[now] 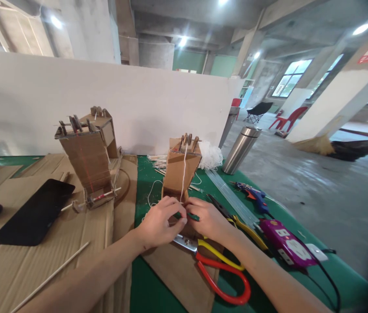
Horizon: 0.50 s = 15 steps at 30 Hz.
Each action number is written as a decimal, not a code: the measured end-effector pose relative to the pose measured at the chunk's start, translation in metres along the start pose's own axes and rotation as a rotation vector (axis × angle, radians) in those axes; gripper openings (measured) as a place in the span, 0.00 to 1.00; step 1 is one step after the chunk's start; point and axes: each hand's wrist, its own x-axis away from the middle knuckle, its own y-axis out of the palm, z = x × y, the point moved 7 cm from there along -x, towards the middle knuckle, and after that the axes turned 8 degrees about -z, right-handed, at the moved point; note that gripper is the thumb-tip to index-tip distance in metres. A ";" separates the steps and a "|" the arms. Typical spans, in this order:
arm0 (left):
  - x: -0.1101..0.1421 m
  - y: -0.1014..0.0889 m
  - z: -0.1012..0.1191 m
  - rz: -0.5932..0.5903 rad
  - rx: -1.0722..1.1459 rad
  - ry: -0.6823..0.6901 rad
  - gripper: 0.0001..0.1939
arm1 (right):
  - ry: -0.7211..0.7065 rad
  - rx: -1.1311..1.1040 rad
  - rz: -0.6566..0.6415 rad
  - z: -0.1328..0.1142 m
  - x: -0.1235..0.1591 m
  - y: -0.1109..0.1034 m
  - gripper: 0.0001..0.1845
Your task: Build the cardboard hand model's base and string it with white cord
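Observation:
My left hand [166, 219] is closed, thumb and index finger pinched together at the lower end of a white string [184, 171]. Close beside it, my right hand [205, 217] is also closed on the string; its fingertips are partly hidden. The string runs down the front of a cardboard tower [175, 167] from small cardboard uprights [189, 140] on its top. Below my hands lie scissors [223, 278] with red and yellow handles, their blades partly covered, on a flat cardboard piece [184, 269].
Another cardboard structure [87, 161] stands to the left near a black phone [34, 213] and a thin stick [50, 278]. On the right are pliers [250, 232], clear glue sticks [231, 195], a blue glue gun [252, 195], a purple power strip [286, 243] and a steel flask [241, 150].

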 end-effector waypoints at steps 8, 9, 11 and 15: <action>0.004 0.002 0.006 0.026 -0.086 0.060 0.06 | 0.056 -0.045 -0.066 0.003 0.000 0.003 0.10; 0.005 0.002 0.006 0.036 -0.098 0.061 0.06 | 0.065 -0.055 -0.071 0.003 -0.001 0.003 0.09; 0.006 0.001 0.005 0.058 -0.105 0.059 0.06 | 0.086 -0.069 -0.075 0.003 0.000 0.002 0.08; 0.008 0.001 0.011 0.029 -0.108 0.119 0.05 | 0.083 -0.091 -0.056 0.003 0.000 -0.001 0.08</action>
